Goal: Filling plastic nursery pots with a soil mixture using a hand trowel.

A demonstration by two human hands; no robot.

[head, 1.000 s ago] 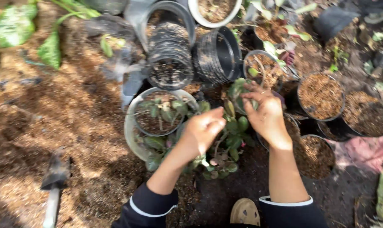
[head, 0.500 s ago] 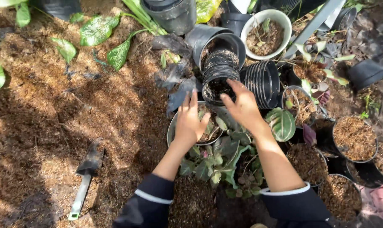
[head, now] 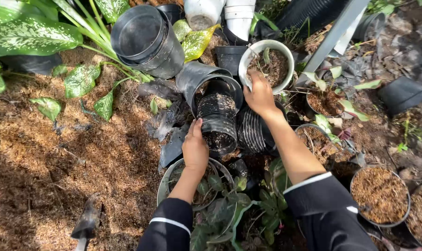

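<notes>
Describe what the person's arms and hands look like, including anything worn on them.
Both hands are bare: no gloves, rings or watch show on the left hand or the right hand. Each forearm is bare to below the elbow. Above that, both arms wear dark navy or black sleeves, pushed up, each with a thin white stripe near the cuff: the left sleeve and the right sleeve.

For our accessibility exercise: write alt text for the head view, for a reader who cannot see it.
Seen from above, a person's left hand touches a stack of black ribbed plastic pots lying on brown mulch, while the right hand grips the rim of a white round pot of soil.
</notes>
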